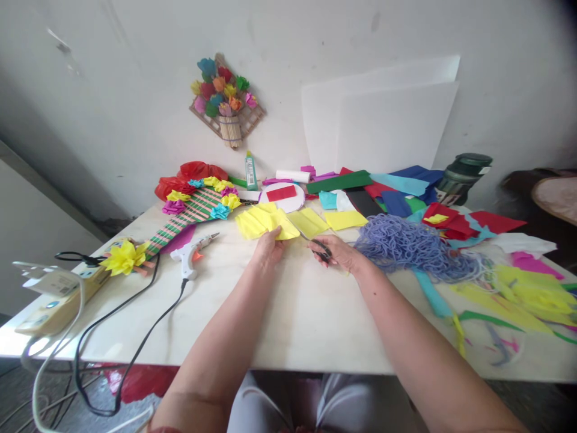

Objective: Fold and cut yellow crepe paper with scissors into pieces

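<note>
Left hand (269,248) pinches yellow paper (265,222) lying toward twelve o'clock; right hand (339,252), at three, grips scissors (318,245) pointing ten o'clock.

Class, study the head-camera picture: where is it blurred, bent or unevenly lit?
Head view: wide-angle bending curves the table edge and darkens the upper right corner; the far right edge is smeared; daylight is soft, with weak shadows; the left hand on yellow paper and the right hand on scissors look sharp.

white wall (135,90) — pale table (293,313), daylight
</note>
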The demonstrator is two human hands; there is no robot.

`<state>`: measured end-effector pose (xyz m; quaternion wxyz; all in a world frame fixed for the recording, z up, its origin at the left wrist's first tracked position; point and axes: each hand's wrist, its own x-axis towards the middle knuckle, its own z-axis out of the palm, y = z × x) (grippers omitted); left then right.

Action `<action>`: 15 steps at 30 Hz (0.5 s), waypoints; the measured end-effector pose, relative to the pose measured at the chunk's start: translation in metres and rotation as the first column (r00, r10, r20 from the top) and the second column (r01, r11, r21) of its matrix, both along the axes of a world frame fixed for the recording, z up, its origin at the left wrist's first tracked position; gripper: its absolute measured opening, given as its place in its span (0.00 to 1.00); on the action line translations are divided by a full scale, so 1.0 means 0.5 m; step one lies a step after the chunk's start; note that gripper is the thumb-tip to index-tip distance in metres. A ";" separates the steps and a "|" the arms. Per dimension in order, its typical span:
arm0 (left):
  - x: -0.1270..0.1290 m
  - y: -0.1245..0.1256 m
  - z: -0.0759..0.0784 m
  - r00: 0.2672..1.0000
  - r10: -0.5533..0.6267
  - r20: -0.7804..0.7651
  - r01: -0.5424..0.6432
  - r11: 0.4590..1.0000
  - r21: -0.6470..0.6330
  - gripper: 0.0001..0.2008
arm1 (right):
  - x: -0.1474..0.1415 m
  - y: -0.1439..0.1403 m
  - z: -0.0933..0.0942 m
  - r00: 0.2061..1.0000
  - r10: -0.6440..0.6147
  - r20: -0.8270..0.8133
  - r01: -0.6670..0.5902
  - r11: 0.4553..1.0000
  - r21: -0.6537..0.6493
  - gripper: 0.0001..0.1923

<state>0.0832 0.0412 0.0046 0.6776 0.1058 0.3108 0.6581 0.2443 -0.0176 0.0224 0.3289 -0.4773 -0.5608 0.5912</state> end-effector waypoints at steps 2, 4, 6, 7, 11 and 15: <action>-0.001 0.000 -0.001 1.000 -0.012 -0.003 0.012 1.000 0.020 0.19 | 0.000 -0.001 0.002 1.000 -0.008 -0.019 0.008 1.000 0.000 0.16; -0.001 -0.001 -0.001 1.000 -0.020 -0.014 0.021 0.999 0.036 0.19 | 0.001 0.000 0.000 0.999 -0.007 -0.032 0.008 1.000 0.006 0.16; -0.002 -0.001 -0.001 0.999 -0.027 -0.027 0.028 0.999 0.041 0.19 | 0.002 0.001 -0.002 1.000 -0.005 -0.029 0.005 1.000 0.015 0.16; -0.002 -0.002 -0.001 0.999 -0.029 -0.029 0.030 0.999 0.041 0.19 | 0.002 0.002 -0.003 1.000 -0.005 -0.024 0.005 1.000 0.020 0.16; 0.000 0.000 -0.003 0.999 -0.030 -0.016 0.030 0.999 0.035 0.19 | 0.000 0.001 0.001 1.000 -0.008 -0.009 0.009 1.000 0.011 0.16; 0.000 0.003 -0.006 1.000 -0.009 -0.028 0.010 1.000 0.010 0.19 | -0.002 -0.001 0.003 1.000 -0.008 -0.002 0.008 1.000 0.020 0.17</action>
